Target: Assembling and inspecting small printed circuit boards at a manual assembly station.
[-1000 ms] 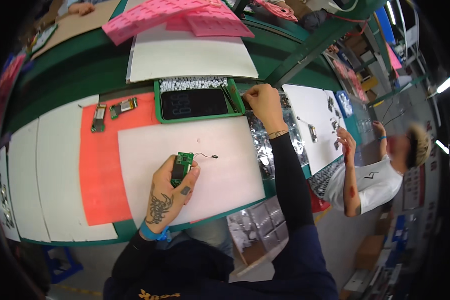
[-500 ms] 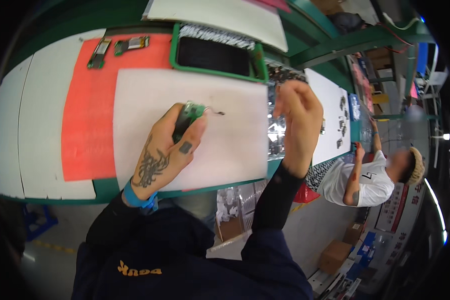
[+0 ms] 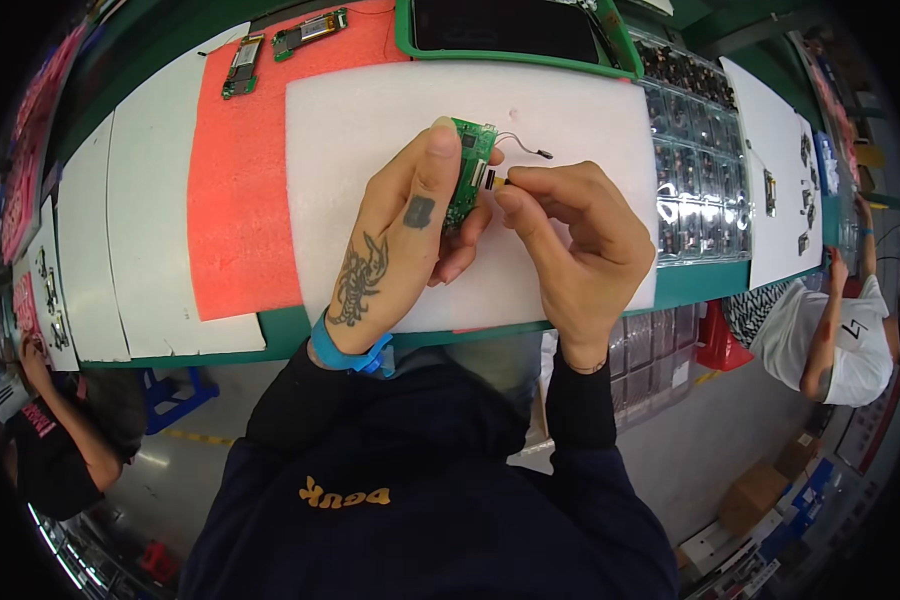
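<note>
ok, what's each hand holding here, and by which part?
Left hand holds the green circuit board by its long edges. Right hand pinches a small yellow-tipped part at the board's side.

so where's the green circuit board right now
In the head view it's just above centre, upright in the left hand: the green circuit board sits over the white foam sheet, with the right hand pinching a small part at its edge.

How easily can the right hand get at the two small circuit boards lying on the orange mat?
Probably not easily. The right hand pinches a small part at the green board, and the left hand lies between it and the two small boards on the orange mat.
</note>
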Demonstrator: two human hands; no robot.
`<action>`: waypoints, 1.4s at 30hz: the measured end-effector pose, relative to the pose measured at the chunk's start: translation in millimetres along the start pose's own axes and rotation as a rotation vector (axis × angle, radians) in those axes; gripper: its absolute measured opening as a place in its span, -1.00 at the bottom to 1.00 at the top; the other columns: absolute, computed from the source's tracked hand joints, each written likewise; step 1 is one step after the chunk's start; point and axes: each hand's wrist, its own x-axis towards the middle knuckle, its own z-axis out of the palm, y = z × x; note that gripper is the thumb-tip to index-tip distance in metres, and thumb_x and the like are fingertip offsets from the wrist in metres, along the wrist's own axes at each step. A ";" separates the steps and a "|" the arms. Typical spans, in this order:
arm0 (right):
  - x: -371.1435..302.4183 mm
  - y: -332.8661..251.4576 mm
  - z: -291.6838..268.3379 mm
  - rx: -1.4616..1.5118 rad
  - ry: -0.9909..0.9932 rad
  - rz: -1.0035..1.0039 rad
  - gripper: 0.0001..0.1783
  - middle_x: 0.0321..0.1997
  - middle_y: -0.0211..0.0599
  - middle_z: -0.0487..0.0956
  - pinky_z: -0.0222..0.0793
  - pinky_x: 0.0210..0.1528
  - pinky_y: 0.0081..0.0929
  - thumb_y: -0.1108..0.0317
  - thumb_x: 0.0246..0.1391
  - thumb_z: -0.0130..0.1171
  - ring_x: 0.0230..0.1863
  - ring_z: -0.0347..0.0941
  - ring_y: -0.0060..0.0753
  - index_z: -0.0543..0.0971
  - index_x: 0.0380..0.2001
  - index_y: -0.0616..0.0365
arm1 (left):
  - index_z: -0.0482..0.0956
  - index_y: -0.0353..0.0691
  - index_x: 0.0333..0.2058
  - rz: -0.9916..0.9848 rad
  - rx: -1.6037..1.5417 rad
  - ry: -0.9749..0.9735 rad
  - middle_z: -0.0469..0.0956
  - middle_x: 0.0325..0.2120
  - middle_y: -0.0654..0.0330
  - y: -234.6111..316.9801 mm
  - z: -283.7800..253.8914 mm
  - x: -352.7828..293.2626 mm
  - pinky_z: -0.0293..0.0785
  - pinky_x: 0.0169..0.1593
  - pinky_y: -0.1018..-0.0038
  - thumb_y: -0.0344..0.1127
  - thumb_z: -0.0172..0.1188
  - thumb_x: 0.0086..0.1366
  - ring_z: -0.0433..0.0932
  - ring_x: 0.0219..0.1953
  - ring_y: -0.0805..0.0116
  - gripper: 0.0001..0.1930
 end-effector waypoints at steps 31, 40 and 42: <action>2.5 -5.9 -5.3 0.214 -0.011 0.234 -0.79 -0.29 -0.20 0.67 0.45 -0.33 -0.71 0.68 0.06 0.36 -0.40 0.53 -0.51 0.73 -0.18 0.37 | 0.50 -0.33 0.07 0.017 0.057 -0.048 0.36 -0.61 0.28 1.1 2.8 -0.5 -0.01 -0.65 0.67 0.19 -0.25 0.61 0.20 -0.68 0.61 -0.37; 0.8 -6.6 -8.6 0.240 0.043 0.316 -0.82 -0.34 -0.23 0.67 0.48 -0.31 -0.71 0.65 0.09 0.36 -0.39 0.54 -0.53 0.73 -0.20 0.37 | 0.47 -0.29 0.02 0.011 -0.010 -0.107 0.36 -0.59 0.32 -1.5 6.9 3.5 0.09 -0.62 0.72 0.01 -0.12 0.62 0.20 -0.64 0.65 -0.57; 0.6 -6.9 -9.2 0.247 0.041 0.327 -0.82 -0.34 -0.23 0.68 0.48 -0.31 -0.71 0.65 0.09 0.36 -0.39 0.55 -0.53 0.73 -0.20 0.37 | 0.47 -0.29 0.01 0.014 -0.008 -0.111 0.36 -0.59 0.32 -3.5 5.4 2.9 0.09 -0.62 0.72 0.00 -0.11 0.62 0.20 -0.64 0.65 -0.58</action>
